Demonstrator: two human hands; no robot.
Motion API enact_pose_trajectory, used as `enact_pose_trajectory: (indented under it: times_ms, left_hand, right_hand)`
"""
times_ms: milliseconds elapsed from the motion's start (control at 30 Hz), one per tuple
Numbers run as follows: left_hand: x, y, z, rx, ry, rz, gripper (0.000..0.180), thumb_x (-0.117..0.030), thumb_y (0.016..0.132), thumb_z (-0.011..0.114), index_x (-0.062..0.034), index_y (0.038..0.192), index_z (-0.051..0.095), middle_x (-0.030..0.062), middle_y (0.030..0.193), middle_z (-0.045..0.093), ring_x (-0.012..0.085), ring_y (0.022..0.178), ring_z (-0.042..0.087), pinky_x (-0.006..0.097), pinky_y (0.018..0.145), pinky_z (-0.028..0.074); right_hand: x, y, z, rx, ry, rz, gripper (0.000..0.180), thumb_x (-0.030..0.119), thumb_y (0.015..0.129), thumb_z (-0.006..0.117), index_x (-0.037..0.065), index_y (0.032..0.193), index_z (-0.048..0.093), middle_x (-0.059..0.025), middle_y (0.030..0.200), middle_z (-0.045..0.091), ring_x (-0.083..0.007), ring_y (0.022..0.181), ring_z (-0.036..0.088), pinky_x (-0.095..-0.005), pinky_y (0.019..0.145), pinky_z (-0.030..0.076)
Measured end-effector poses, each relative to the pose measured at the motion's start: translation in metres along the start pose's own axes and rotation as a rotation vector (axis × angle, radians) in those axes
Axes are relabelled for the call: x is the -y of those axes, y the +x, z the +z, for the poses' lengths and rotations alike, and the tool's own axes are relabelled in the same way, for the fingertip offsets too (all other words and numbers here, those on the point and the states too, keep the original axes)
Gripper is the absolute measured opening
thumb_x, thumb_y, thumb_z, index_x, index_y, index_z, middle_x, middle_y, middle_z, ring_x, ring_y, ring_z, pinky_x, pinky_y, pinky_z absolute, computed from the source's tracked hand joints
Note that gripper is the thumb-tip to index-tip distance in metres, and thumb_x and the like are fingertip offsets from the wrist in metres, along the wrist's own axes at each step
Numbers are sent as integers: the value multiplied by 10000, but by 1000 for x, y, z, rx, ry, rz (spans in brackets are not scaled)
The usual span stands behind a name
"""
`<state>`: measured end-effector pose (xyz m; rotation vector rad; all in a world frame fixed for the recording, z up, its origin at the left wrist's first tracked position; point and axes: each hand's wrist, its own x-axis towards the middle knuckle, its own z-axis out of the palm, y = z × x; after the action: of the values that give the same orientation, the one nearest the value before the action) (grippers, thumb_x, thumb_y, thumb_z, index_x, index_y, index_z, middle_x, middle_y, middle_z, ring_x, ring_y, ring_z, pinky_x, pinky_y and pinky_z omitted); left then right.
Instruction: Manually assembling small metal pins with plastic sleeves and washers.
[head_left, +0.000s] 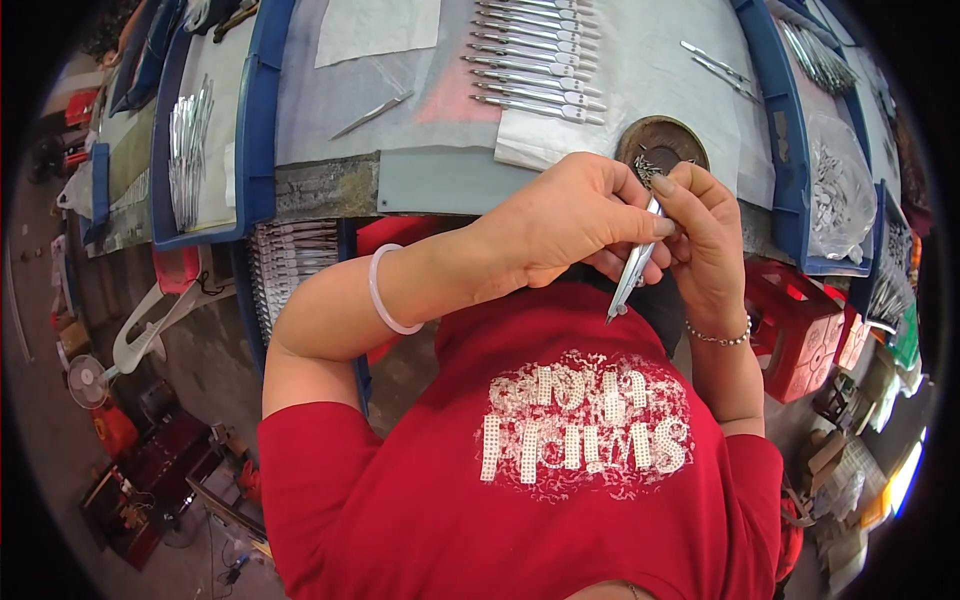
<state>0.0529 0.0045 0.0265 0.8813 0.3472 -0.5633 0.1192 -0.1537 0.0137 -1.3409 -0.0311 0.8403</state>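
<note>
In front of my chest, a slim silver metal tool point(634, 262), which looks like a drawing compass, is held tilted with its narrow tip pointing down. My left hand point(575, 215) comes across from the left and pinches the tool with thumb and fingers. My right hand point(708, 220) is closed around its upper part, thumb near the top end. Fingers hide much of the tool's middle. Just beyond the hands sits a round brown dish point(690, 150) with small metal pieces point(652, 165) in it. Several similar silver tools point(535, 75) lie in a row on the table.
A pointed metal piece point(370, 115) lies on the table point(450, 180), left of the row. Two slim pieces point(720, 70) lie at right. Blue trays point(262, 120) with metal parts flank the work area. A plastic bag of parts point(838, 190) rests at right, above a red stool point(795, 330).
</note>
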Motion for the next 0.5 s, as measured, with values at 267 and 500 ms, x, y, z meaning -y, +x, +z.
enact_pose_trajectory:
  times_ms: [267,500]
  left_hand:
    - [-16,2,6,13,123,-34,197,-149,858,616,10,905,509,150,831,648,186,728,655,257,595,519]
    - [0,23,17,31,-255,-28,284,-248,942,465,26,958,538,143,818,650,216,686,655,300,620,548]
  right_hand:
    - [3,-7,2,-49,91,-70,204,120,865,600,95,688,501,51,599,513,12,467,384,-154,406,247]
    - [-2,-9,-15,-64,232,-167,173,84,880,563,62,720,502,22,597,523,-13,484,415,-180,422,310]
